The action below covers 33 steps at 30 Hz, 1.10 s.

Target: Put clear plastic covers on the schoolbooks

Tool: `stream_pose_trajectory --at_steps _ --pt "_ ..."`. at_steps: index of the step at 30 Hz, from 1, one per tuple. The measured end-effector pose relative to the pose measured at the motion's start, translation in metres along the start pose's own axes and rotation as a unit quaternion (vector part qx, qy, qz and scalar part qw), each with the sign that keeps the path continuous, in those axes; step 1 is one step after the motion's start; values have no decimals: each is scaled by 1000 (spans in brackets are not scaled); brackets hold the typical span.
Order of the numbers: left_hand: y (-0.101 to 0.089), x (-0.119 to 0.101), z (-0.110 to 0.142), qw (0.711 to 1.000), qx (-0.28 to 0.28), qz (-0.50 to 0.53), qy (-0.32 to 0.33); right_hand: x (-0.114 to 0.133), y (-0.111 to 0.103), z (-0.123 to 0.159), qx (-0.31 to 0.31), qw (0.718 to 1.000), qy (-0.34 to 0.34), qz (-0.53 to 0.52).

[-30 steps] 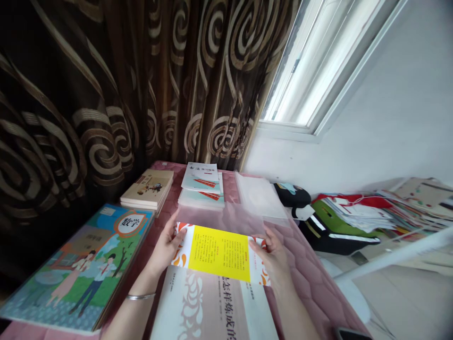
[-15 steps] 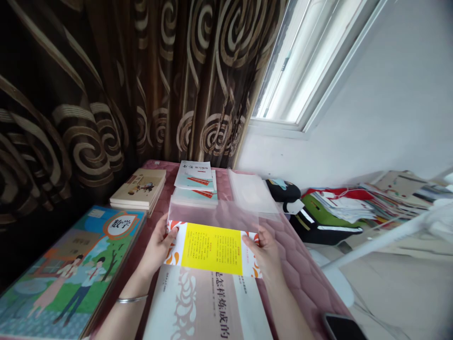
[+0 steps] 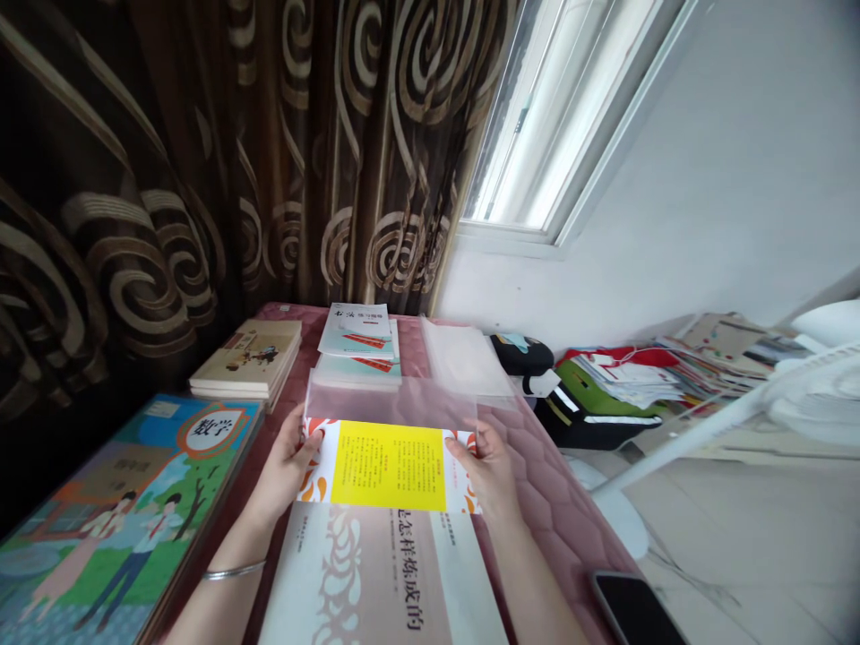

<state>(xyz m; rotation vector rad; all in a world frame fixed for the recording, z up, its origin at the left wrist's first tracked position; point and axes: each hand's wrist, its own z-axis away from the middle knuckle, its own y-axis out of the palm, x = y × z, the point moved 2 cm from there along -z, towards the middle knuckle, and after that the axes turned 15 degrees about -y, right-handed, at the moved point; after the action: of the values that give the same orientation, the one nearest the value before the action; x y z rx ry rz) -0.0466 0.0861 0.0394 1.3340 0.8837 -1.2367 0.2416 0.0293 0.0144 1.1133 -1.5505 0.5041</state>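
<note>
A book with a pink-brown and white cover lies in front of me on the pink quilted table. Its flap, yellow in the middle with orange and white ends, is folded up at the far edge. My left hand pinches the flap's left end. My right hand pinches its right end. A clear plastic book cover lies just beyond the flap, under both hands' fingertips.
A large illustrated textbook lies at the left. Two book stacks and more clear plastic sheets sit at the back. A dark phone lies at the right edge. Brown swirl curtains hang behind. Piled papers and bags are on the floor, right.
The view has drifted so everything sits a little further left and the phone shows more. My hands keep their hold on the flap's ends.
</note>
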Motion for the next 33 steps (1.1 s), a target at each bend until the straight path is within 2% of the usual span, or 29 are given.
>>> stream_pose_trajectory --at_steps 6,11,16,22,33 --pt "0 0 -1 1000 -11 -6 10 6 2 0 -4 1000 -9 10" --pt "-2 4 -5 1000 -16 -2 19 9 5 2 2 1000 11 -18" --pt "1 3 -4 1000 -10 9 4 5 5 1 11 1000 -8 -15" --pt "-1 0 2 999 -28 34 -30 -1 2 0 7 1000 -16 -13" --pt "1 7 -2 999 -5 45 -11 2 3 2 14 1000 10 8"
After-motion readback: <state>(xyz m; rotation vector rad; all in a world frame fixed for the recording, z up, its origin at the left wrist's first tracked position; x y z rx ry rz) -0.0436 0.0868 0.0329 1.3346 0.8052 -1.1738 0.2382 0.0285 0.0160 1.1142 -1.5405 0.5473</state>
